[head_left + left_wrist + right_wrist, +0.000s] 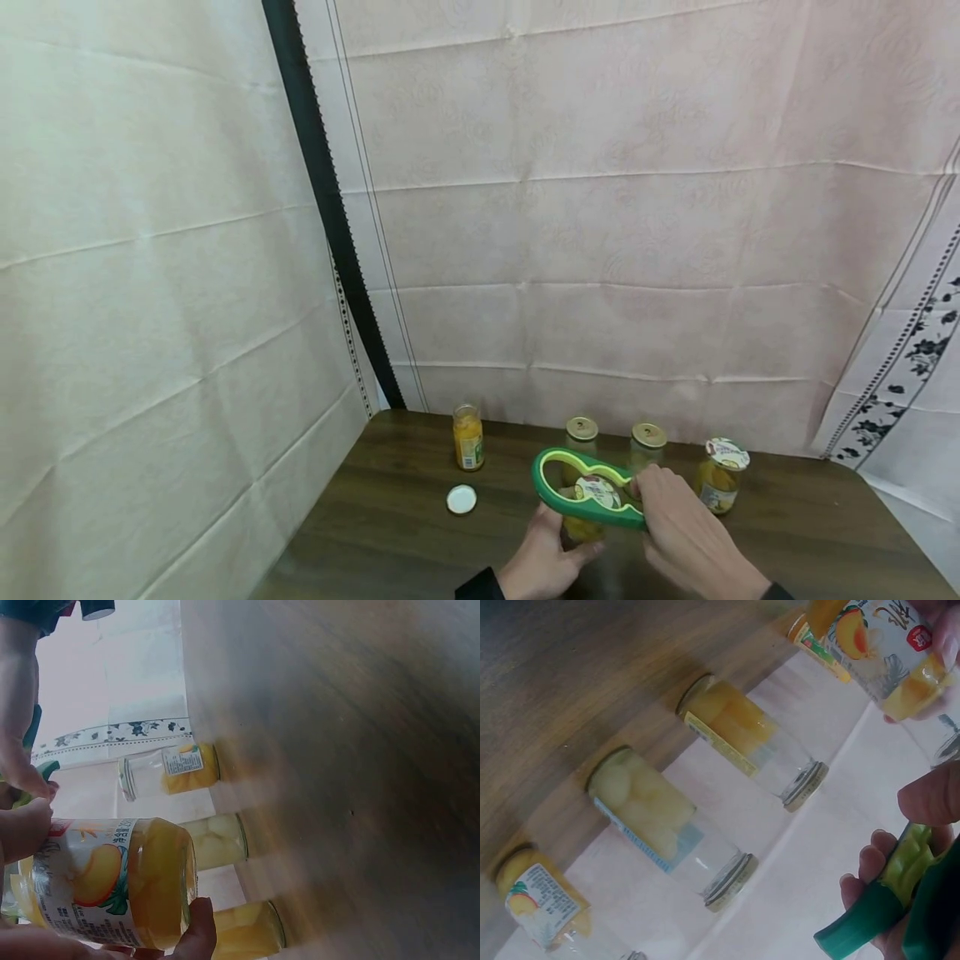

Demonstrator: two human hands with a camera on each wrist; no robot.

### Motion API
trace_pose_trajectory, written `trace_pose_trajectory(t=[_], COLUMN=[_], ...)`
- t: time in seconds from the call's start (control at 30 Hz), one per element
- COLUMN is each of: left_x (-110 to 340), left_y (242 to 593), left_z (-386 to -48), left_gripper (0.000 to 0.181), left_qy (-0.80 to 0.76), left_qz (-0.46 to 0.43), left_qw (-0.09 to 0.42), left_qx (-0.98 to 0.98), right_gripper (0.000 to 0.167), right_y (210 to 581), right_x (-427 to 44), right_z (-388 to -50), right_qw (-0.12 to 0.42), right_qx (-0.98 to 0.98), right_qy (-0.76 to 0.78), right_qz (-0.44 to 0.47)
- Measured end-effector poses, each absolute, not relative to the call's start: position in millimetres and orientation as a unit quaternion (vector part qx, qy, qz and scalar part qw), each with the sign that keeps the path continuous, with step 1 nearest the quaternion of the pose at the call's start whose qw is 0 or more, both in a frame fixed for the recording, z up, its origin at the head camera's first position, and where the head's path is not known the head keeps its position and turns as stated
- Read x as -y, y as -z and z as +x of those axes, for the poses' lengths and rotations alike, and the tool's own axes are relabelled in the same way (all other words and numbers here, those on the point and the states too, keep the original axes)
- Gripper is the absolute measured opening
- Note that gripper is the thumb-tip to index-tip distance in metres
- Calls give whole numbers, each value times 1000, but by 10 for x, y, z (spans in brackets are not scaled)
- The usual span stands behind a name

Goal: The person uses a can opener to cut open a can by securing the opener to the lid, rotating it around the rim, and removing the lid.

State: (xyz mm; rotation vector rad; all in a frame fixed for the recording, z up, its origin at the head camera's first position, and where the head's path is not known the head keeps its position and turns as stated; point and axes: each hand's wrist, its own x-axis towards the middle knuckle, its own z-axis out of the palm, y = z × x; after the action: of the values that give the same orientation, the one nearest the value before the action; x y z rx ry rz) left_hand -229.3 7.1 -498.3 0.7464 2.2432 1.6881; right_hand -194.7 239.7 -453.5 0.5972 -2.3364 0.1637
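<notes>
My left hand [547,557] grips a glass jar of yellow fruit [97,877] with a peach label, held above the table. A green jar opener [611,517] with a lime inner edge is in my right hand [686,529], fingers curled round its handle end. In the head view the opener's loop overlaps the jar's printed lid [597,490], which shows through the opening. Whether the opener touches the lid cannot be told. The right wrist view has the opener's handle [862,922] close up, apart from the jar's body.
Two gold-lidded jars, one of yellow fruit [727,724] and one of pale fruit [645,806], stand behind my hands. Right of them is a jar with a printed lid [718,479]. At left, a seemingly lidless jar [468,442] stands behind a white lid [461,499]. Cloth walls [600,250] border the table.
</notes>
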Motion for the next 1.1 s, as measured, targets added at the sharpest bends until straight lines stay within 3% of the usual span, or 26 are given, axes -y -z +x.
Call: trace_pose_trajectory(t=[0.13, 0.33, 0.57, 0.87, 1.1], left_x=[-114, -115, -85, -49, -20], left_y=[5006, 4986, 4987, 5010, 5026], left_z=[-2299, -2296, -2331, -2357, -2352], left_gripper=[55, 50, 42, 50, 45], left_qy=[-602, -582, -578, -588, -584], left_qz=[252, 253, 254, 253, 273], left_qw=[138, 128, 139, 148, 152], left_qx=[-745, -762, -763, -754, -749], right_gripper=[45, 42, 45, 45, 54], right_y=[4542, 4579, 4600, 4570, 4571], right_x=[-2366, -2353, -2336, -2311, -2280], right_z=[-1934, -1916, -1883, -1866, -1841], right_qw=[351, 346, 308, 255, 226], right_qx=[904, 905, 922, 946, 961], right_qy=[-53, -41, -42, -43, -59], right_qz=[241, 243, 231, 197, 151])
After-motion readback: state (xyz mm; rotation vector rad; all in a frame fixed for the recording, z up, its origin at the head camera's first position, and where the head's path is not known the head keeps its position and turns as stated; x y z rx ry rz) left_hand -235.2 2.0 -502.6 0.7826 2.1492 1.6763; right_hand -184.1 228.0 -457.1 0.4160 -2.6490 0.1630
